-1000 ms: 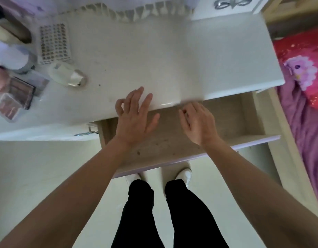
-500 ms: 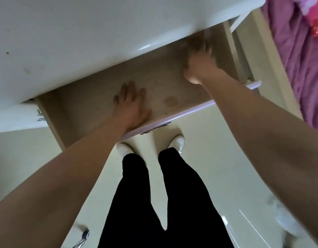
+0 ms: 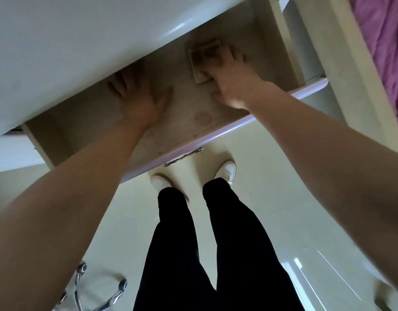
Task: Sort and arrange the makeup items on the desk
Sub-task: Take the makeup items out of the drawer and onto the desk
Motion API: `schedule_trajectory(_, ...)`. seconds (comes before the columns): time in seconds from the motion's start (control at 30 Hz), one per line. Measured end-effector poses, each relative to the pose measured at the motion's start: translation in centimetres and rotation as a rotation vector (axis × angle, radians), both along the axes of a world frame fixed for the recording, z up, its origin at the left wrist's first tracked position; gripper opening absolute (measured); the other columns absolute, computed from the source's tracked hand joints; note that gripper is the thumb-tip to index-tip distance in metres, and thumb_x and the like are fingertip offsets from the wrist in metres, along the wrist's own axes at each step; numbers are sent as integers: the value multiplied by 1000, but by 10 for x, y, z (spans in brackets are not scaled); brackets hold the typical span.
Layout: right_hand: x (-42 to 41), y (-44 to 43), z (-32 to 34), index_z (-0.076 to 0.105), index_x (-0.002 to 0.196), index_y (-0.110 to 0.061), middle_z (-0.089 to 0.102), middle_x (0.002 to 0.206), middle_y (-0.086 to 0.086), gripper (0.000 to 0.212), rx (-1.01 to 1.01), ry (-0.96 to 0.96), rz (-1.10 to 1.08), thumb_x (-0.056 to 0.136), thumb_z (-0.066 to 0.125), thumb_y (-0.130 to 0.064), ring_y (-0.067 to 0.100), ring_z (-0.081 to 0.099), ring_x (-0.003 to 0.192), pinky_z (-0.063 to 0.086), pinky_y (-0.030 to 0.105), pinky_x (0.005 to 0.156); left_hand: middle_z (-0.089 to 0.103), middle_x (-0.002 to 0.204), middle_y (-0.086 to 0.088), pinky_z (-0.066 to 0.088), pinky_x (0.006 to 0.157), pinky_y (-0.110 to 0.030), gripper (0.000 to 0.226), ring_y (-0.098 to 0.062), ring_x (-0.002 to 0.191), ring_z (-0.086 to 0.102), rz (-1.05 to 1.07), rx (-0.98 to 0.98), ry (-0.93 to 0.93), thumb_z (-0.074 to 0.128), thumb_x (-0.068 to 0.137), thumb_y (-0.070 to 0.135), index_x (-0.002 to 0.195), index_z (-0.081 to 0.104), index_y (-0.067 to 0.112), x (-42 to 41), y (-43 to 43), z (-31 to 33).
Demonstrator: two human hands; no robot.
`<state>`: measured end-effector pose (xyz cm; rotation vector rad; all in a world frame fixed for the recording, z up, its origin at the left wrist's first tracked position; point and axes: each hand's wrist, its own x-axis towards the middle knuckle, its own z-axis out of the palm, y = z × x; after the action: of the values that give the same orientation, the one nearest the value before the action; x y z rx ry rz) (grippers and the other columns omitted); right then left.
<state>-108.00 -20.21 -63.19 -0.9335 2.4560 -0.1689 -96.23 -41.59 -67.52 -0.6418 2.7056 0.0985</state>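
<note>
Nearest are black trousers and white shoes on the floor, with a chair base at 7 o'clock. Beyond them the drawer stands open. The left hand lies flat on its bottom, fingers apart. The right hand is on a blurred makeup palette at the drawer's 1 o'clock; I cannot tell whether it grips or presses. The tabletop overhangs. A bed is at 2 o'clock.

Left hand flat in open drawer, right hand on a blurred flat case.
</note>
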Motion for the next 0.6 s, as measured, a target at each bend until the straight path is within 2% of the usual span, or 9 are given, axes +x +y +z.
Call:
schedule_trajectory(0.1, 5, -3, 0, 42, 145, -25, 26, 150, 18, 66, 11, -11, 45, 85, 69, -29, 45, 27, 137, 28, 53, 112, 17, 157, -29, 1, 110, -73, 96, -54, 142, 12, 71, -18, -37, 30, 87, 77, 155, 15, 12, -2, -16, 0)
schedule_trajectory(0.17, 2, -8, -2, 40, 144, -22, 25, 150, 20, 71, 30, -4, 47, 82, 73, -35, 45, 26, 137, 29, 53, 112, 11, 161, -20, -5, 108, -74, 94, -51, 145, 7, 103, -9, -35, 29, 86, 79, 156, 9, 20, 1, -28, 6)
schedule_trajectory(0.27, -5, -17, -7, 32, 149, -27, 16, 158, 19, 81, 31, -20, 39, 82, 75, -40, 46, 13, 146, 24, 58, 115, 0, 164, -10, -10, 109, -72, 100, -44, 147, -5, 238, 55, -83, 25, 78, 89, 155, -2, 32, 23, -56, 9)
schedule_trajectory(0.33, -6, -26, -12, 31, 148, -30, 20, 158, 15, 79, 31, -25, 63, 83, 74, -39, 44, 11, 147, 23, 61, 114, -10, 163, -10, -8, 108, -74, 109, -42, 147, -13, 350, 111, -138, 23, 67, 98, 152, -12, 38, 41, -70, 11)
schedule_trajectory(0.47, 2, -40, -13, 39, 144, -26, 37, 147, 14, 69, 20, 11, 39, 84, 72, -27, 43, 32, 136, 39, 53, 104, -23, 160, -13, -4, 108, -75, 109, -39, 145, -25, 357, 167, -149, 26, 68, 96, 149, -20, 40, 60, -71, 12)
schedule_trajectory(0.53, 10, -44, -8, 38, 144, -19, 41, 140, 18, 69, 48, 36, -3, 83, 70, -17, 45, 40, 127, 47, 51, 96, -24, 160, -11, -2, 108, -75, 109, -39, 145, -24, 361, 193, -128, 30, 69, 95, 149, -19, 40, 63, -68, 14)
schedule_trajectory(0.6, 18, -45, -1, 37, 143, -12, 44, 135, 22, 69, 101, 24, -23, 84, 71, -11, 46, 49, 119, 49, 50, 88, -21, 162, -9, 0, 110, -73, 107, -39, 147, -19, 372, 225, -121, 28, 71, 93, 152, -14, 37, 65, -61, 22)
